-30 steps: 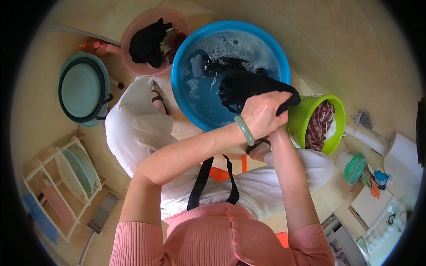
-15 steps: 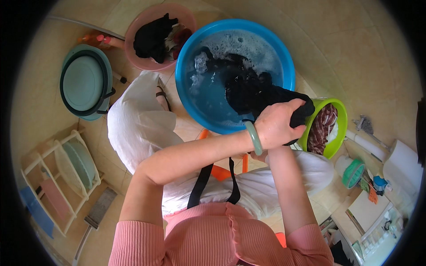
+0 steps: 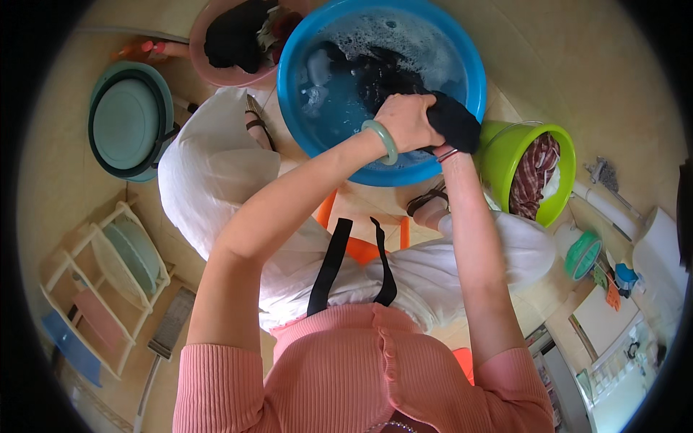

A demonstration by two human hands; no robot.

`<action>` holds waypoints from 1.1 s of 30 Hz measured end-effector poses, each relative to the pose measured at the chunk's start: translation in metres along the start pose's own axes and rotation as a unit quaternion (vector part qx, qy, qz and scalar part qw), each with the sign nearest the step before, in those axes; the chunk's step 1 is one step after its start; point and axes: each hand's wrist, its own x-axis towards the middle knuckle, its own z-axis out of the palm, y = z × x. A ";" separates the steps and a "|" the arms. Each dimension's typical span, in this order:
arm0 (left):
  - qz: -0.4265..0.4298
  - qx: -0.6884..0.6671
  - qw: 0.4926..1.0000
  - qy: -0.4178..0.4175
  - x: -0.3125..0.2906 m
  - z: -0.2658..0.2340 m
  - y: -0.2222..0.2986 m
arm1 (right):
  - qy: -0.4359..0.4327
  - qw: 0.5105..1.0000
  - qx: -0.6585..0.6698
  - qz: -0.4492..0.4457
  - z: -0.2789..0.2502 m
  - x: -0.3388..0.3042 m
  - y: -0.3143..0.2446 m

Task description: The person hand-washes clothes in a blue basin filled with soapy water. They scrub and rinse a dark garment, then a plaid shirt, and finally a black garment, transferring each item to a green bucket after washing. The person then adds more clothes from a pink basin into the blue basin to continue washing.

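Note:
A wet black garment [image 3: 455, 124] is bunched up over the near right rim of a blue basin [image 3: 289, 119], and the rest of it trails into the soapy water. My left hand [image 3: 408, 121], with a pale green bangle at the wrist, is closed on the bunched cloth. Directly beneath the cloth is my right hand [image 3: 446, 152]. Only its wrist end shows, with thin bands around it; the garment and my left hand hide its fingers. White suds float on the water [image 3: 328, 119] at the far side.
Right of the basin, a tilted green bucket [image 3: 494, 162] holds striped and white cloth. A pink basin [image 3: 206, 68] with dark clothes stands far left. Blue-green folding basins [image 3: 126, 128], a cream rack [image 3: 94, 289] and an orange stool [image 3: 364, 251] are also around me.
Both hands have moved away from me, up in the picture, carrying the bunched black garment back over the basin's rim. My view has shifted, so the basins sit higher in it.

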 end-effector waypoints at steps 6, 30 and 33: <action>-0.035 -0.162 0.986 -0.032 -0.013 0.001 0.049 | -0.004 0.996 0.083 -0.031 -0.020 -0.008 -0.025; -0.089 -0.175 0.979 -0.062 -0.024 0.003 0.059 | -0.028 0.924 0.370 0.090 -0.007 -0.033 -0.019; -0.033 -0.145 0.985 -0.089 -0.036 0.002 0.071 | -0.028 0.922 0.376 0.092 -0.025 -0.040 -0.023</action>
